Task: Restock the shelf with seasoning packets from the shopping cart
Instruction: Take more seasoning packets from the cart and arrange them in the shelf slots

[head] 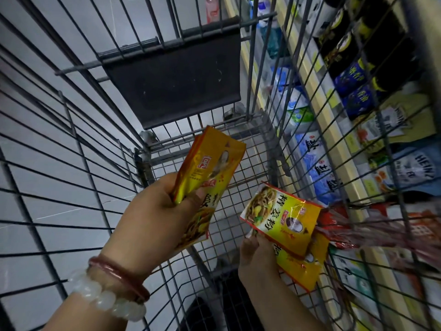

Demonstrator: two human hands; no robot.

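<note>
We look down into a grey wire shopping cart [71, 149], its thin bars fanning out around a fine mesh floor, with a flat dark plastic flap [176, 82] at 12 o'clock. At 8 o'clock our left hand [157, 211] curls round a small stack of glossy yellow seasoning packets [210, 168], thumb pressed across their printed faces, so they stand tilted above the knuckles toward 1 o'clock; a smooth reddish bangle [119, 275] and a milky bead bracelet [107, 299] circle that wrist. Toward 5 o'clock our right hand [257, 261] pinches further yellow packets [284, 216] by their lower edge, flat rectangular foil pouches showing noodles and red characters, fanned up toward 1 o'clock. Just beside them at 3 o'clock lie crinkled red packets [338, 225]. Beyond the bars, the shelf [334, 130] holds pale blue bags and dark boxes.
</note>
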